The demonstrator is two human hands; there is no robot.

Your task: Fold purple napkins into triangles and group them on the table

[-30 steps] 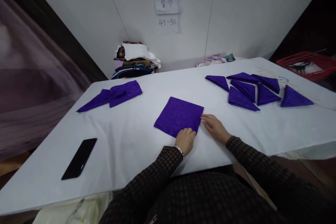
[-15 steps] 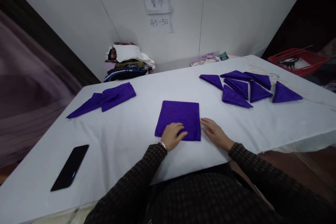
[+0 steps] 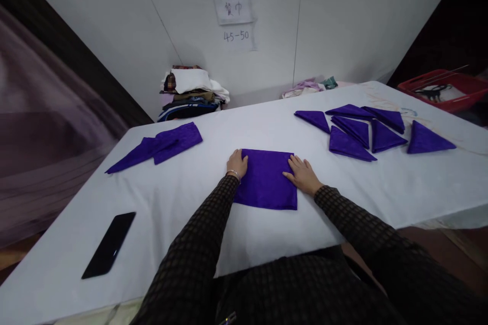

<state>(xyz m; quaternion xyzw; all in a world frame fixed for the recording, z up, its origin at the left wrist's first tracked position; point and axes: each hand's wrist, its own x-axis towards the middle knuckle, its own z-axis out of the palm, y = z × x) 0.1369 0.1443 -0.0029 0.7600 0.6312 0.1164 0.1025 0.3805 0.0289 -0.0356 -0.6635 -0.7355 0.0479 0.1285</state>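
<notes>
A square purple cloth napkin (image 3: 267, 183) lies flat on the white table (image 3: 190, 203) in front of me. My left hand (image 3: 237, 163) rests flat on the napkin's far left corner, fingers stretched out. My right hand (image 3: 303, 174) lies flat on its far right side, fingers spread. Both hands press on the cloth and hold nothing. Dark checked sleeves cover both arms.
Several purple napkins folded into triangles (image 3: 366, 132) lie at the right. Two more purple napkins (image 3: 160, 144) sit at the left. A black phone (image 3: 109, 244) lies near the front left edge. Folded clothes (image 3: 192, 91) are stacked by the wall; a red basket (image 3: 444, 89) stands far right.
Both hands moved from the napkin's near edge to its far corners. The napkin, first lying askew, now lies square to me.
</notes>
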